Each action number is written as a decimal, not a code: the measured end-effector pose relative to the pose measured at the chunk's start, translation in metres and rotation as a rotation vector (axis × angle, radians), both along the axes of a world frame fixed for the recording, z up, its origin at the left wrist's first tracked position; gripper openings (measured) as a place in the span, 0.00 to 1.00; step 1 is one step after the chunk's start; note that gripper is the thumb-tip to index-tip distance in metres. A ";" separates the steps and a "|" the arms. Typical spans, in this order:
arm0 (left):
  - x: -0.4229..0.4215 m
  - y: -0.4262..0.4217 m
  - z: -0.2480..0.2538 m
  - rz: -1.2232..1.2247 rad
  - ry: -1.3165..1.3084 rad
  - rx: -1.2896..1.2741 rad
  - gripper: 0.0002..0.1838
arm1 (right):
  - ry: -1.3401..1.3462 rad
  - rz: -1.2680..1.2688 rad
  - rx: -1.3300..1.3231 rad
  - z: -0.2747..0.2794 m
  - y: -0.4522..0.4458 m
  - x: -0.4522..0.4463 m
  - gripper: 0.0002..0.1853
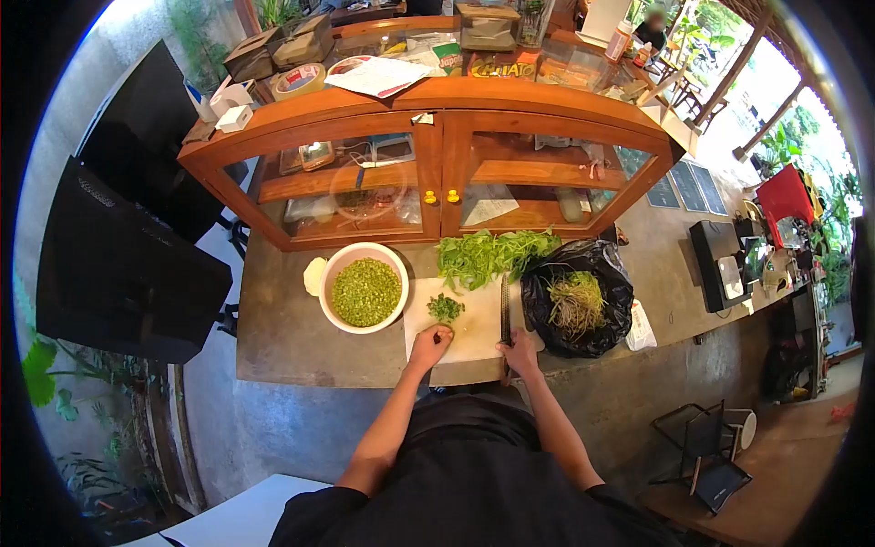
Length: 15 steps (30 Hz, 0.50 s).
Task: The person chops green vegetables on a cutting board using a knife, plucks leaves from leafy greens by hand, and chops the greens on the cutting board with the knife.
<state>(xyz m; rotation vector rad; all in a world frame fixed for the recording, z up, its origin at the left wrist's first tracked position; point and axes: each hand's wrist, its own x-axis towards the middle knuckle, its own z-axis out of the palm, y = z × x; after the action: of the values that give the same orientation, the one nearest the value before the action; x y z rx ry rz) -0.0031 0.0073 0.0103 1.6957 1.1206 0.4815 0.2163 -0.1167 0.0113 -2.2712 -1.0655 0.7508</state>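
A knife (506,313) with a long dark blade points away from me, and my right hand (519,353) is wrapped around its handle at the right side of the white cutting board (474,339). My left hand (432,346) rests at the board's near left edge with its fingers closed; what they hold, if anything, is hidden. Just beyond it lies a small pile of chopped green leaves (446,308). A white bowl (332,318) to the left holds finely chopped greens (365,293). Whole leafy greens (483,255) lie along the far side of the board.
A black plastic bag (612,342) with cut stems and roots (576,303) stands right of the board. Behind rises a wooden cabinet (442,173) with glass doors, topped with boxes and packets. Black panels (128,264) stand at left; a chair (706,447) is at lower right.
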 end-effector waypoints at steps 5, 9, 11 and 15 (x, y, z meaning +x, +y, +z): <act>0.003 0.002 -0.002 -0.023 0.049 -0.017 0.12 | -0.049 -0.085 -0.091 0.006 0.009 0.011 0.24; 0.008 0.004 -0.011 0.028 0.047 -0.001 0.12 | -0.253 -0.025 -0.076 0.017 0.010 0.009 0.24; 0.009 0.007 -0.019 0.036 0.064 0.001 0.12 | -0.313 -0.021 -0.139 0.019 0.011 0.010 0.21; 0.015 0.010 -0.013 0.054 0.157 -0.008 0.11 | -0.346 0.048 -0.207 0.024 0.017 0.020 0.20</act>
<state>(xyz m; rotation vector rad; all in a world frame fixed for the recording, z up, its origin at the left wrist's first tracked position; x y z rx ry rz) 0.0116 0.0169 -0.0025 1.7234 1.2819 0.3822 0.2364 -0.0999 0.0352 -2.6282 -1.2486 0.5164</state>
